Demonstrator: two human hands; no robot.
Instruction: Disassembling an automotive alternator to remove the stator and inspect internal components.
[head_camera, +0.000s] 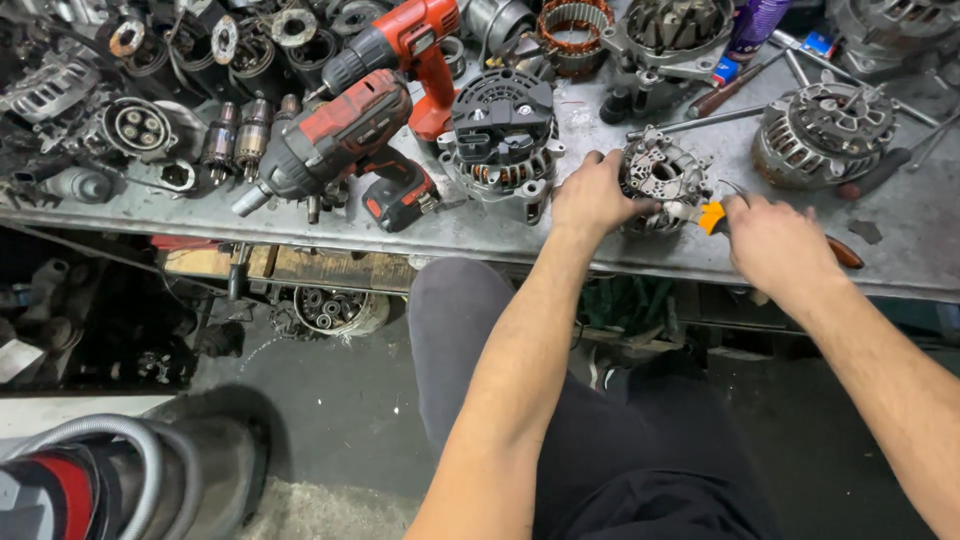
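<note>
The left hand (592, 195) is closed around a small metal alternator part (660, 180) that sits near the front edge of the grey workbench (900, 240). The right hand (780, 245) is curled tight on pliers with orange handles (712, 215), touching the part. A black alternator (503, 140) and red power drills (350, 140) lie to the left.

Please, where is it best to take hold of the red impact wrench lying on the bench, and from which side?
Probably by the handle of the red impact wrench, between body and battery, coming from the bench's front edge: it lies on its side, and a second red drill crowds the far side.
</note>
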